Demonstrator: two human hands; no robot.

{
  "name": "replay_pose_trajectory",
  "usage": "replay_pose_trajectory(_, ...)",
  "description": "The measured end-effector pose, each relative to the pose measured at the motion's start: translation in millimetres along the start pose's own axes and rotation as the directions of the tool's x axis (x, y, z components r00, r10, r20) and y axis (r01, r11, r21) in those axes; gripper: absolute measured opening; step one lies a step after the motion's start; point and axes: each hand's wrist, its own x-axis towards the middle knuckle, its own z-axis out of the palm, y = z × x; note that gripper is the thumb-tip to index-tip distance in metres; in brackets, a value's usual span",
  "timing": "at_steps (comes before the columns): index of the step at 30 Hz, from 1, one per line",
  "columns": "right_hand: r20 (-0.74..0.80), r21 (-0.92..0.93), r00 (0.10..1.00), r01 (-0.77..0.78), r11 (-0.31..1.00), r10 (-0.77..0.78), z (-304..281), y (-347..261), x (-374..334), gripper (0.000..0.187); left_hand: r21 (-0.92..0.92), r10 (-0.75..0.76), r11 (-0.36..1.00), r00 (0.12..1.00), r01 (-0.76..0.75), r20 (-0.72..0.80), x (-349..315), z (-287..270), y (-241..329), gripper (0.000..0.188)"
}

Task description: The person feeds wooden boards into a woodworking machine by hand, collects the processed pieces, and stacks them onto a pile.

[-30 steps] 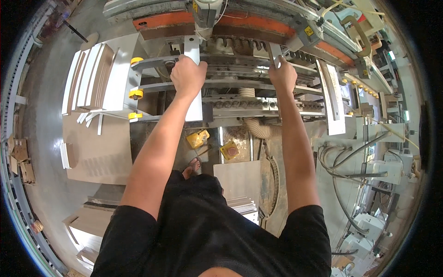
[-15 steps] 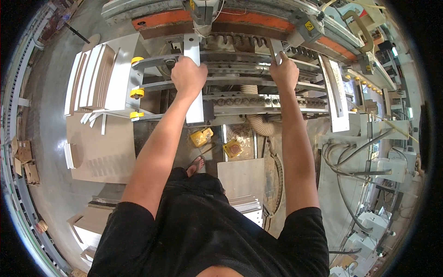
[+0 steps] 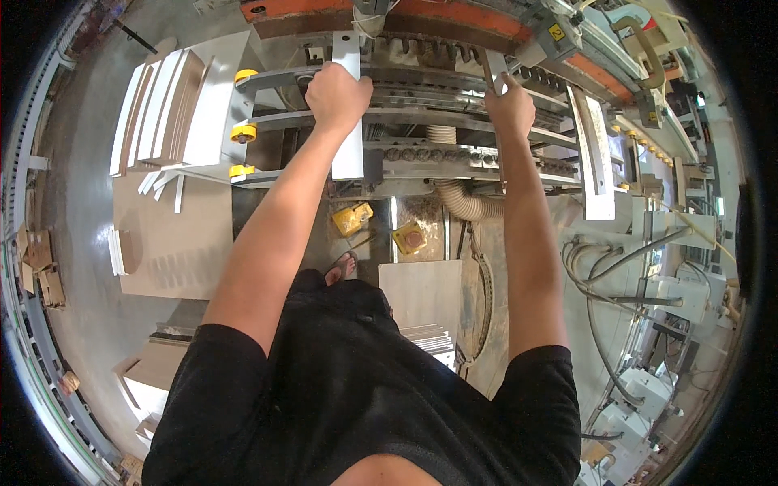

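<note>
A long white panel strip (image 3: 348, 158) with a small hole near its far end lies across the metal rails of a machine. My left hand (image 3: 336, 97) is closed around it, fingers curled over the left edge. Farther right, my right hand (image 3: 510, 109) is closed on a narrow light strip (image 3: 492, 69), its thumb side toward the far end. Most of that strip is hidden behind the hand and forearm. Both arms reach forward, spread apart. Another white strip (image 3: 598, 174) lies across the rails' right end, touched by neither hand.
Yellow rollers (image 3: 243, 132) cap the rails' left ends, beside stacked white panels (image 3: 166, 105). An orange machine beam (image 3: 454, 20) crosses the far side. Below the rails are a ribbed hose (image 3: 470, 202) and yellow foot pedals (image 3: 409, 238). Cables (image 3: 596, 279) hang at right.
The whole scene sits higher in the picture, as the view has shifted. Both hands keep their grips, with no clear movement along the strips.
</note>
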Motion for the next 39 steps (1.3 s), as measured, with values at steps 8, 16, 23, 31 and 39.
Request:
replay_pose_trajectory(8,0.179,0.039,0.984,-0.015,0.999,0.008,-10.1,3.7,18.0,0.059,0.161,0.015,0.987,1.000,-0.015,0.004,7.8,-4.9,-0.5,0.046)
replay_pose_trajectory(16,0.163,0.015,0.987,-0.010,1.000,0.007,-9.2,1.1,10.9,0.060,0.154,-0.055,0.987,0.998,0.051,0.016,7.2,-3.6,3.4,0.046)
replay_pose_trajectory(23,0.132,0.061,0.991,-0.025,0.998,0.017,-0.6,-0.8,9.5,0.061,0.143,-0.045,0.989,0.999,0.048,-0.018,8.2,-0.6,1.2,0.045)
replay_pose_trajectory(31,0.073,0.090,0.997,0.033,0.995,-0.040,1.3,-1.0,10.6,0.055,0.116,-0.037,0.993,0.999,0.036,0.014,2.8,-5.3,3.9,0.037)
replay_pose_trajectory(39,0.124,0.093,0.992,0.014,0.996,-0.026,-5.0,-6.6,14.5,0.054,0.086,0.019,0.996,0.999,-0.016,-0.035,7.7,0.7,-6.6,0.038)
